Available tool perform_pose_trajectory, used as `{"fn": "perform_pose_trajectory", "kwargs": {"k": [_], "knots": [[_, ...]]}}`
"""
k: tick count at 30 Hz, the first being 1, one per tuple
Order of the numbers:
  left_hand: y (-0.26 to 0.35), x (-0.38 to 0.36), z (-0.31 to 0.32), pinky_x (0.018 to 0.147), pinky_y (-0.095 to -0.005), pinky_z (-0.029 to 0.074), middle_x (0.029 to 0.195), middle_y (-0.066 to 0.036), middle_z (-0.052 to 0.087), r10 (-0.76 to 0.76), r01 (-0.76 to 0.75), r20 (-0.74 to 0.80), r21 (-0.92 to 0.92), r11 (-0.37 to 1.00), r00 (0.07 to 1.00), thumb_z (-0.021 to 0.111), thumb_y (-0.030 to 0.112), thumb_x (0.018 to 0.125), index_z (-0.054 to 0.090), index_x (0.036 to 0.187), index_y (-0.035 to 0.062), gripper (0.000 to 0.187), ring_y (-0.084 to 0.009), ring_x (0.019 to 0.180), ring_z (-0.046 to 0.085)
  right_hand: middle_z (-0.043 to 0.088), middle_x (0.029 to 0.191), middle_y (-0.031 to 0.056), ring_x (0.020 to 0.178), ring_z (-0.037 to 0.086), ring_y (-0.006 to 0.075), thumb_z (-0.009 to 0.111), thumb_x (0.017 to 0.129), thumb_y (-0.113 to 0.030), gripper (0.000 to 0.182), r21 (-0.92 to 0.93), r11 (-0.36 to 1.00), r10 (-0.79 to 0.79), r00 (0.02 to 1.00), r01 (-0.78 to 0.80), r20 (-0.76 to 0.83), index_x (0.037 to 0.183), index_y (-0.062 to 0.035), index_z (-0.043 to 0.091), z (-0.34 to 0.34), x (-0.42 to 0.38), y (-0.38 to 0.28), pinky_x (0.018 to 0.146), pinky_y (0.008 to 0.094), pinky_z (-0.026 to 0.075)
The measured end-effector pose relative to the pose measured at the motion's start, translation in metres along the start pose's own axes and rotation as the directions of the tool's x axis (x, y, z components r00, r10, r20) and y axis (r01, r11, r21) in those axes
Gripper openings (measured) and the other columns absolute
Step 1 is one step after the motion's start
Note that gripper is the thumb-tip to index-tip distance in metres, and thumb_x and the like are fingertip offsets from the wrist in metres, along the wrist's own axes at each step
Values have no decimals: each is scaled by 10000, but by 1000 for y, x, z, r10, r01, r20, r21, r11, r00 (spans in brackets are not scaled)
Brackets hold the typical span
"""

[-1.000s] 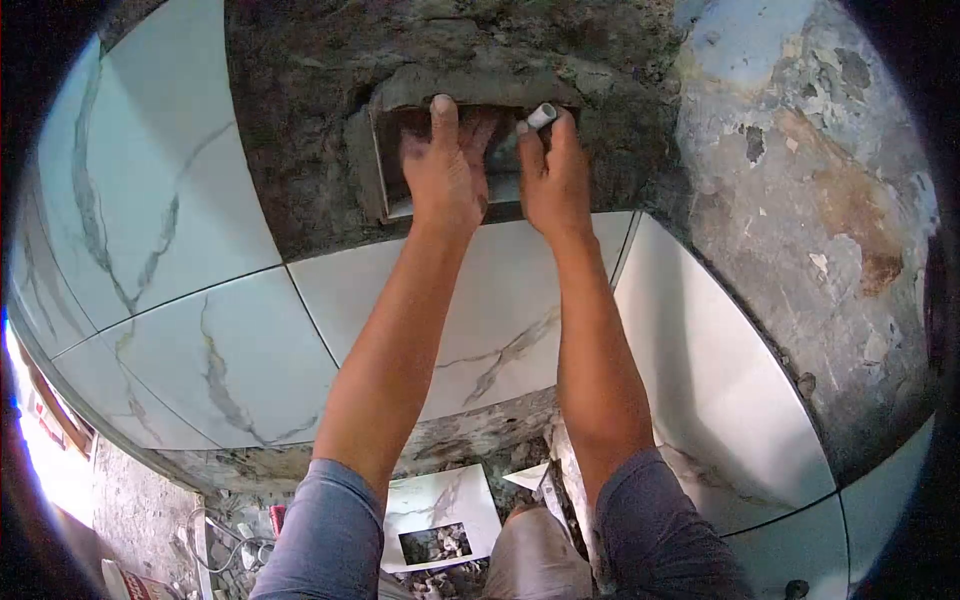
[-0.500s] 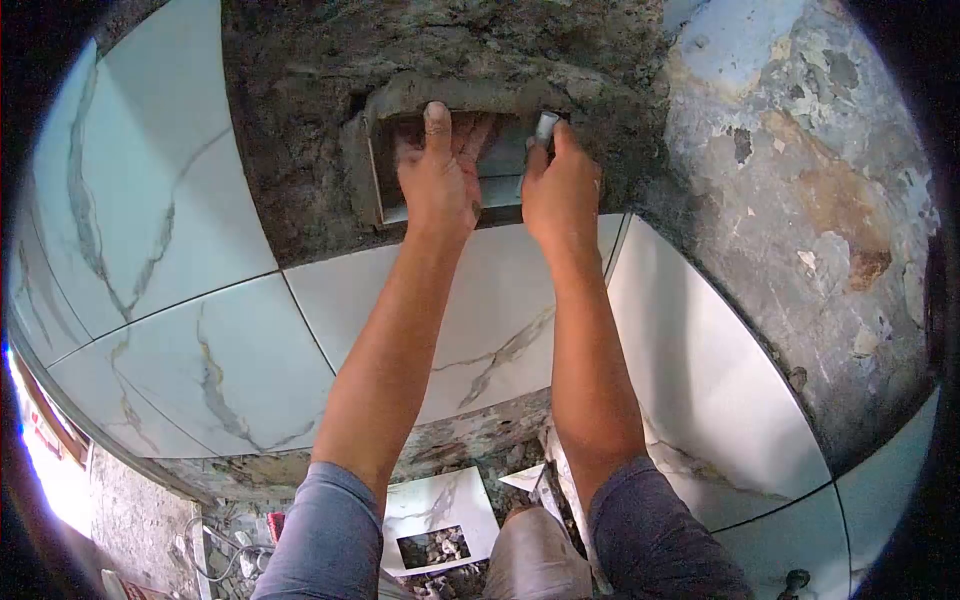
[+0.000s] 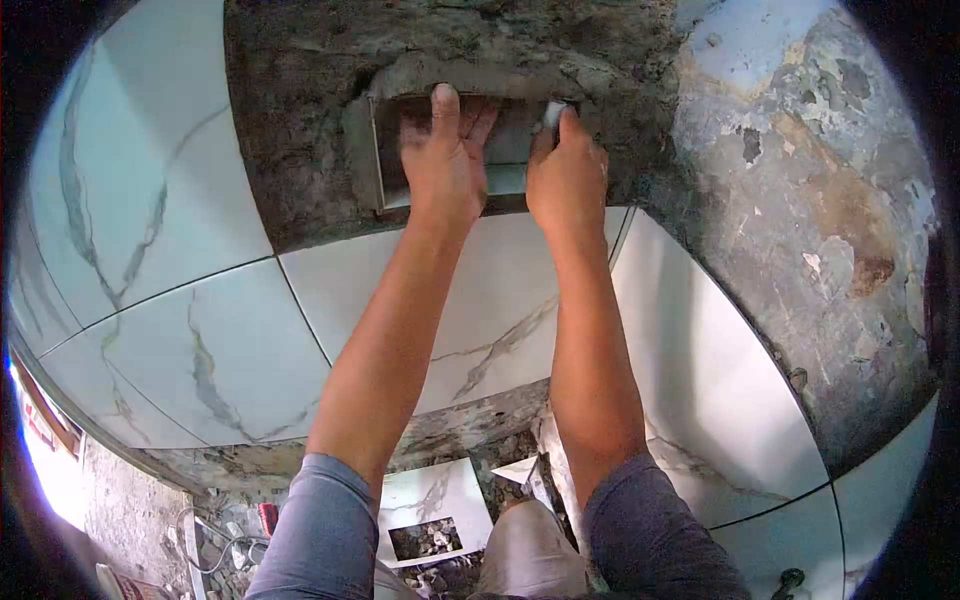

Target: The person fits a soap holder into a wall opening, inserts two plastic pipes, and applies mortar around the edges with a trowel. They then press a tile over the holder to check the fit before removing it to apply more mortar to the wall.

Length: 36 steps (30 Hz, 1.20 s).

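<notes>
A rectangular niche (image 3: 376,160) edged with grey mortar is set into the rough wall, and both my hands reach into it. My left hand (image 3: 442,165) is open in its left half, thumb pointing up near the top edge and fingers spread inside. At the right end my right hand (image 3: 568,175) is closed round a small pale grey piece (image 3: 552,116) whose rounded end shows above the fingers. I cannot tell what kind of thing it is; the rest is hidden by my hand. A pale strip (image 3: 506,180) lies along the niche's bottom.
White marble-look tiles (image 3: 400,300) cover the wall below and to the left. Bare, patchy plaster (image 3: 800,200) is on the right. Down by my knee, a tile with a rectangular cutout (image 3: 440,490) lies on rubble. A cable (image 3: 215,545) curls at lower left.
Both hands sit slightly higher in view as the camera shifts. The pale grey piece has tilted and moved a little with my right hand. My left hand stays open inside the niche.
</notes>
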<state>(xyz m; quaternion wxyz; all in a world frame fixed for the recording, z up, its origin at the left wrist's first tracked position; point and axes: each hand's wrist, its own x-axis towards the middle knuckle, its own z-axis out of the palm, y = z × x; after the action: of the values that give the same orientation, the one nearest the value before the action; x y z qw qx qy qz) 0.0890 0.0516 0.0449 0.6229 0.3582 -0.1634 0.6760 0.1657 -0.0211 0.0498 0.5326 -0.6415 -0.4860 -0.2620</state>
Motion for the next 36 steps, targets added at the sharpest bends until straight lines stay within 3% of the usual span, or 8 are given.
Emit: {"fn": "perform_pose_trajectory", "kwargs": {"k": [5, 7, 10, 14, 23, 25, 32, 36], "knots": [[1, -3, 3, 998, -481, 431, 1223, -143, 480, -12, 13, -99, 9, 1000, 995, 660, 210, 855, 288, 1317, 42, 616, -299, 1110, 523, 610, 906, 294, 892, 582, 459, 510, 872, -118, 236, 6, 1000, -17, 1000, 17, 18, 1031, 53, 551, 3, 4, 1, 779, 497, 451], [1, 0, 0, 1007, -486, 423, 1230, -154, 471, -4, 4, 15, -9, 1000, 1000, 661, 204, 855, 267, 1319, 32, 634, -300, 1115, 519, 603, 988, 279, 998, 546, 451, 511, 856, -82, 331, 6, 1000, 16, 990, -17, 143, 1164, 37, 483, 1, 6, -1, 840, 504, 452], [0, 2, -2, 1001, -487, 427, 1223, -152, 476, 14, -13, 54, -37, 999, 998, 660, 203, 856, 273, 1312, 32, 622, -294, 1115, 518, 589, 1017, 290, 1010, 536, 457, 510, 832, -55, 350, -84, 996, 45, 990, -34, 132, 1167, 44, 483, 12, 9, 0, 842, 503, 451], [0, 1, -1, 992, -478, 436, 1219, -149, 477, 15, -15, 8, -31, 999, 1000, 663, 204, 854, 277, 1307, 24, 621, -293, 1103, 524, 581, 1029, 294, 979, 550, 462, 507, 827, -42, 346, -12, 1000, 4, 994, -3, 109, 1161, 46, 487, 14, 10, 5, 835, 502, 453], [-1, 0, 1, 959, -449, 457, 1191, -168, 486, 14, -13, -58, 11, 1000, 998, 672, 232, 849, 264, 1299, -7, 653, -301, 1058, 542, 617, 941, 253, 915, 578, 439, 594, 841, -149, 214, 67, 996, -70, 996, 66, 49, 997, -4, 586, 6, 10, 16, 757, 469, 453], [-2, 3, -4, 967, -449, 442, 1195, -170, 481, -2, 2, 18, -3, 1000, 1000, 667, 233, 855, 212, 1318, -18, 696, -305, 1057, 539, 629, 935, 241, 920, 585, 424, 620, 828, -170, 229, -20, 995, -96, 976, 101, 197, 985, -5, 604, -3, 7, 16, 762, 459, 456], [-2, 1, -2, 967, -465, 429, 1196, -169, 481, -21, 21, -61, -13, 1000, 998, 670, 234, 853, 220, 1302, -16, 683, -299, 1060, 537, 642, 932, 224, 918, 599, 404, 657, 785, -110, 214, -191, 975, -68, 968, 116, 243, 959, 7, 617, 3, 10, 21, 767, 444, 464], [-2, 1, -3, 961, -462, 434, 1192, -157, 486, -25, 25, 14, 14, 1000, 1000, 672, 233, 852, 234, 1306, 6, 671, -301, 1065, 536, 643, 915, 225, 903, 598, 414, 668, 764, -78, 221, -33, 989, -133, 973, 141, 190, 956, 14, 607, 5, 8, 21, 767, 442, 465]]}}
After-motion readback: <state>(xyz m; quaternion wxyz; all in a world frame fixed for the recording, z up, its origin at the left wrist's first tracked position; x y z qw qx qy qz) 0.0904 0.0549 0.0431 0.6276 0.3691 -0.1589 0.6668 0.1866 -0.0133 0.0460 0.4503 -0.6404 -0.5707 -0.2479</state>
